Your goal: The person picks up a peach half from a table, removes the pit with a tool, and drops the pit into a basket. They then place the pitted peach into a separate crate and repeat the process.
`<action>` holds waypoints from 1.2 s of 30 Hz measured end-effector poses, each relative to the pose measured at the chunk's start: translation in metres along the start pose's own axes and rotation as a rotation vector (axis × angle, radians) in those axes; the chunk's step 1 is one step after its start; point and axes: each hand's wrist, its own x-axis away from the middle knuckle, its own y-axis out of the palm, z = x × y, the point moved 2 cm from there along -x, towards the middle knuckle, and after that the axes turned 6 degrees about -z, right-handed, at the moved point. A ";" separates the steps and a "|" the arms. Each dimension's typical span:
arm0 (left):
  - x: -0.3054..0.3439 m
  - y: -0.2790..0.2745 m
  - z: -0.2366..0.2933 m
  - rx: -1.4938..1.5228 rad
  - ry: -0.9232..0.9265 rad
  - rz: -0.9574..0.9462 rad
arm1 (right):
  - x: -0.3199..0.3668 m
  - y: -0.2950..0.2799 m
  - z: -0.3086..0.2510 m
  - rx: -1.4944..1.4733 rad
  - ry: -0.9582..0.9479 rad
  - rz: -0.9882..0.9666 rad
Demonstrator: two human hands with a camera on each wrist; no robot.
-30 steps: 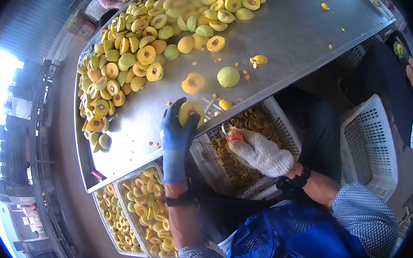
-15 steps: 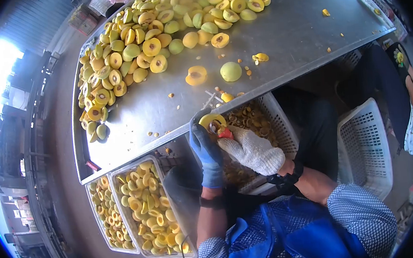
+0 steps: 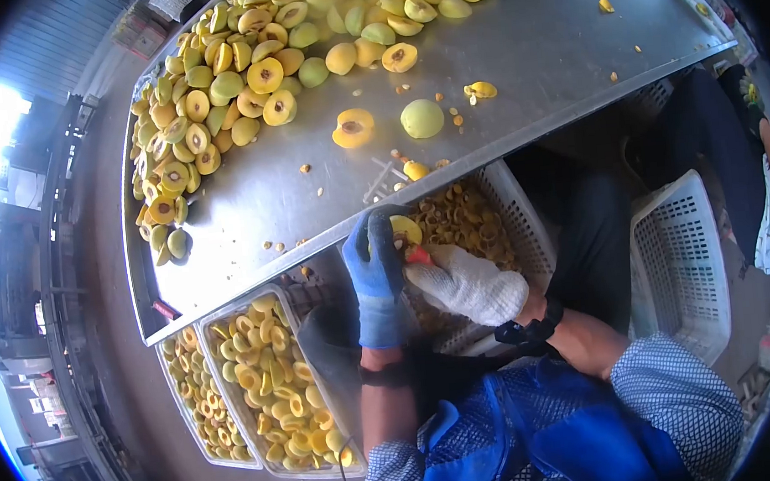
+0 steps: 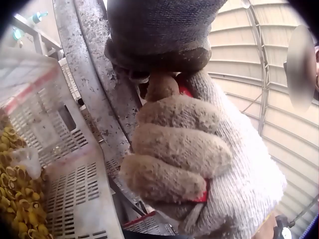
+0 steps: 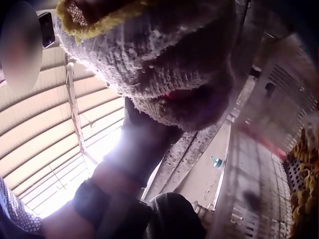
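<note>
In the head view, my left hand, in a blue glove, holds a yellow peach half just below the table edge. My right hand, in a white knitted glove, grips a red-handled pitting tool against the cut side of that half. The tool's metal end is hidden between the hands. From the left wrist, the right glove's fingers are curled round the red handle, close under the left glove. Beneath both hands stands a crate of pitted scraps.
A large heap of peach halves covers the left and back of the metal table. One half and a green-skinned peach lie nearer. Two trays of halves stand lower left, a white basket at right.
My left hand has come off the table edge with the peach half and moved right and down to my right hand. The tool, whose metal loop showed earlier, now meets the fruit.
</note>
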 end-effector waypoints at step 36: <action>0.019 0.016 -0.001 0.489 -0.100 -0.474 | 0.041 0.011 0.013 -0.938 0.198 -0.343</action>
